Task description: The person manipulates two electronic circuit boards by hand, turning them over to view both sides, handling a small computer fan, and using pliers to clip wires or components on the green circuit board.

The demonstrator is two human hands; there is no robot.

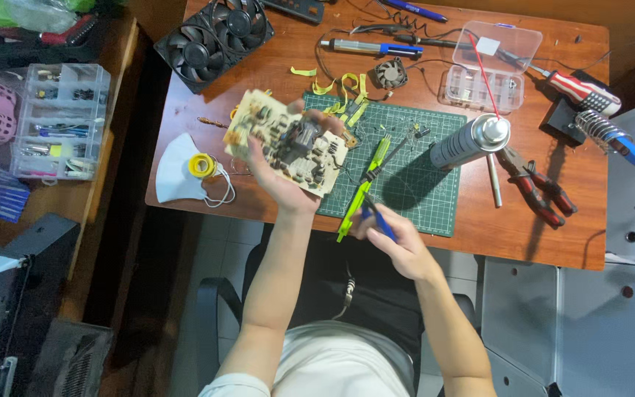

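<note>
My left hand (282,176) holds a beige circuit board (282,140) with several dark components, lifted above the left edge of a green cutting mat (420,184). My right hand (389,237) grips a blue-handled tool (381,220) at the table's front edge. Its fingers also touch a bright green tool (361,191) that lies slanted across the mat. A thin dark tip runs from the green tool up toward the mat's middle.
On the wooden table (479,228) stand a spray can (472,140), red pliers (538,187), a soldering iron in its stand (611,136), a clear parts box (488,66), two black fans (214,40), a white mask (179,173) and solder spool (200,166). A clear drawer organiser (60,121) sits left.
</note>
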